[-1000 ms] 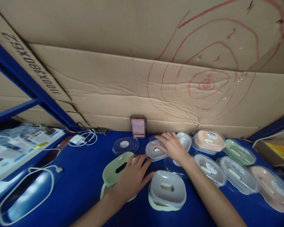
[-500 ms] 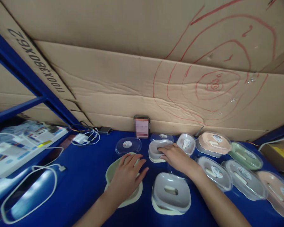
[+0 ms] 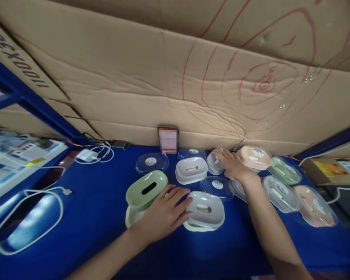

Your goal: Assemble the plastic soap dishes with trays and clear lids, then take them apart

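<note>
My left hand (image 3: 173,208) is spread open between a green soap dish (image 3: 147,189), tilted on a cream base, and a grey soap dish (image 3: 205,210). Its fingertips reach the near edge of the grey one; it holds nothing. My right hand (image 3: 237,167) is at the back, fingers bent over the right side of a small grey soap dish under a clear lid (image 3: 214,161). The hand hides part of that dish. Another grey soap dish (image 3: 191,170) stands uncovered to its left. A loose clear lid (image 3: 217,186) with a round label lies between the uncovered grey dishes.
Lidded peach (image 3: 255,157), green (image 3: 285,171) and grey soap dishes (image 3: 281,192) stand to the right. Two loose lids (image 3: 152,162) lie behind. A small screen (image 3: 168,140) leans on the cardboard wall (image 3: 119,77). White cables (image 3: 61,202) and power strips (image 3: 26,167) lie left.
My right hand has left the uncovered grey soap dish and moved right to the lidded one. My left hand has shifted right, off the green soap dish. The view has tilted down.
</note>
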`<state>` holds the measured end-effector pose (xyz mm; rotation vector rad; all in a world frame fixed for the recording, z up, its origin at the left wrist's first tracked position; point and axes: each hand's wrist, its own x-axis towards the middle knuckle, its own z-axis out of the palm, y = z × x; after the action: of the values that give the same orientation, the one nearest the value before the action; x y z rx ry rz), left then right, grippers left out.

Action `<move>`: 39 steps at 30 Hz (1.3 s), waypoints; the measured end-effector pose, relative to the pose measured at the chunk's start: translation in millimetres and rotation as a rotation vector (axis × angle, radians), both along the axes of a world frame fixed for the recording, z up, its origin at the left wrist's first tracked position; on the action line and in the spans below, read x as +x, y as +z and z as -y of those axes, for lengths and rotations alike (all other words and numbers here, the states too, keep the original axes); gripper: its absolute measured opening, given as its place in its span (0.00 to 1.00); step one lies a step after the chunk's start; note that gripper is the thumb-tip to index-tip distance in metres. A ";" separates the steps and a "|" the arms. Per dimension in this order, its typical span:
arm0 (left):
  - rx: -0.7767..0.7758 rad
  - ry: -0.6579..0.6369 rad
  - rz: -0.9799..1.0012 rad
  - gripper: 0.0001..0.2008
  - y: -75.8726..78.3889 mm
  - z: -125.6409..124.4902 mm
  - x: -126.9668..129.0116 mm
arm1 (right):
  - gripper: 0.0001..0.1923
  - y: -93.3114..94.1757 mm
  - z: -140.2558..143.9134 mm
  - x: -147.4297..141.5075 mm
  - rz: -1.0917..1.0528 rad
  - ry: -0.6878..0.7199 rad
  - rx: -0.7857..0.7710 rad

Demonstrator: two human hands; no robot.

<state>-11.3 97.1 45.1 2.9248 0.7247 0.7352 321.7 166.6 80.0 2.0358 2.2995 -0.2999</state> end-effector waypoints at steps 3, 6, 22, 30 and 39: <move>-0.032 -0.007 -0.040 0.11 -6.0 -1.0 1.8 | 0.45 -1.0 -3.0 -2.9 -0.009 0.027 0.024; -0.056 -0.001 -0.067 0.12 -9.0 -3.9 1.5 | 0.31 13.6 -3.7 2.8 -0.039 0.051 0.069; -0.070 0.178 -0.105 0.19 -13.8 -16.6 -1.7 | 0.28 2.5 13.1 -28.0 0.108 -0.028 -0.141; -0.123 0.292 -0.187 0.23 -17.9 -33.4 23.1 | 0.23 18.8 8.2 -12.7 -0.010 0.084 -0.101; -0.161 0.283 -0.087 0.13 3.0 -71.8 36.5 | 0.21 46.6 89.4 29.8 -0.077 0.065 0.290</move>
<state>25.2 168.9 48.1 2.7532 1.1653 0.5386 351.5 77.3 126.6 2.0993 2.5822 -0.0429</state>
